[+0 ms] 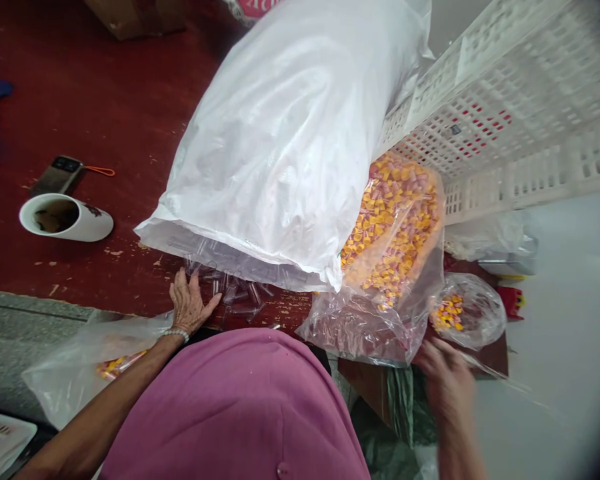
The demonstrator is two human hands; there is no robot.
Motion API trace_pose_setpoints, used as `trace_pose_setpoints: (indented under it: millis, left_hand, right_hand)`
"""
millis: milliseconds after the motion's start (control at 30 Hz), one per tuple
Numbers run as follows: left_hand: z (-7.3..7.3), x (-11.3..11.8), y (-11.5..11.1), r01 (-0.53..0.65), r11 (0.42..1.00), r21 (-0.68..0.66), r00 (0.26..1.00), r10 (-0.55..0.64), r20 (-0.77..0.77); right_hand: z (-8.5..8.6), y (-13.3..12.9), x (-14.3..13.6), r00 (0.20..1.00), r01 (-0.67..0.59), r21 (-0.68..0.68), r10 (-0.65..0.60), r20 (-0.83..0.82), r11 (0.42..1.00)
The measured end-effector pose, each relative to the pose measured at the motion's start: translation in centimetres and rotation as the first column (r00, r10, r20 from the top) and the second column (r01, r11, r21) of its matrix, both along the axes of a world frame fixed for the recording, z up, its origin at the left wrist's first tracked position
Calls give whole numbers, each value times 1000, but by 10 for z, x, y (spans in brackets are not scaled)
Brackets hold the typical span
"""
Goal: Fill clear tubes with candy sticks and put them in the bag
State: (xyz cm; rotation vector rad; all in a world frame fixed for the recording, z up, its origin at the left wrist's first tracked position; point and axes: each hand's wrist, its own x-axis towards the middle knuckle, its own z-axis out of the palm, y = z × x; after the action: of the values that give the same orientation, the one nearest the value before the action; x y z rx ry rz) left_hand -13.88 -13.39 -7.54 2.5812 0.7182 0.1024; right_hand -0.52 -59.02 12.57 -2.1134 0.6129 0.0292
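Note:
My left hand (190, 303), fingers stretched and thumb apart, rests at the near table edge against several clear plastic tubes (243, 293). They spill from the mouth of a large white sack (285, 140) lying across the table. To the right, my right hand (447, 377) is smeared by motion, so its fingers cannot be made out. It is near a clear bag (393, 227) full of small yellow and pink plastic pieces and a smaller clear bag (473, 310) with some of the same yellow pieces.
White plastic crates (505, 120) stand at the right. On the red table (95, 73), a white cup (87, 223) and a phone (60, 175) with an orange strap lie at the left. Below my left arm hangs another clear bag (63, 373). A cardboard box (135, 17) is at the back.

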Motion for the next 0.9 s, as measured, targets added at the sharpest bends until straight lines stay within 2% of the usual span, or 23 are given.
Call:
trace_pose_setpoints:
  millis: [33,67,133,167,233,300,367,467,600,700,833,900]
  left_hand:
    - [0,1,0,7,1000,-2,1000,-7,1]
    - [0,1,0,11,1000,-4,1000,-11,0]
    - [1,2,1,19,1000,-10,1000,-19,-6]
    - [2,2,1,25,1000,-15,1000,-25,-11]
    - [4,2,3,38,999,-28,999,-38,-21]
    - [6,1,4,55,997,-47,998,-56,-24]
    - [7,-1,6,77,995,-61,997,-78,-23]
    - [6,-3,8,105,993,-59,994,-106,-10]
    - [3,-5,9,124,992,-26,992,-123,21]
    - [3,-4,9,134,991,-9,991,-134,27]
    - [6,-2,8,133,991,-18,991,-132,30]
    - [8,-1,7,125,992,-27,992,-125,23]
  right_hand:
    - [-11,17,0,996,-91,-31,91,-19,995]
    - [-23,35,2,969,-246,-52,244,-45,968]
    - [-47,69,8,931,-365,-66,362,-45,929]
    - [-57,82,12,885,-465,-136,464,-43,875]
    - [-72,99,21,815,-563,-260,580,-16,784]
    - [-81,104,30,783,-568,-364,621,37,738]
    - [-88,105,38,791,-531,-414,608,69,739]
    - [-95,108,49,796,-547,-435,605,-7,715]
    - [-96,108,58,776,-589,-451,625,-85,670]
    - [-84,96,57,761,-607,-463,640,-105,645]
    - [-59,77,53,793,-559,-495,603,-84,665]
    - [-52,78,53,814,-520,-512,579,-52,684]
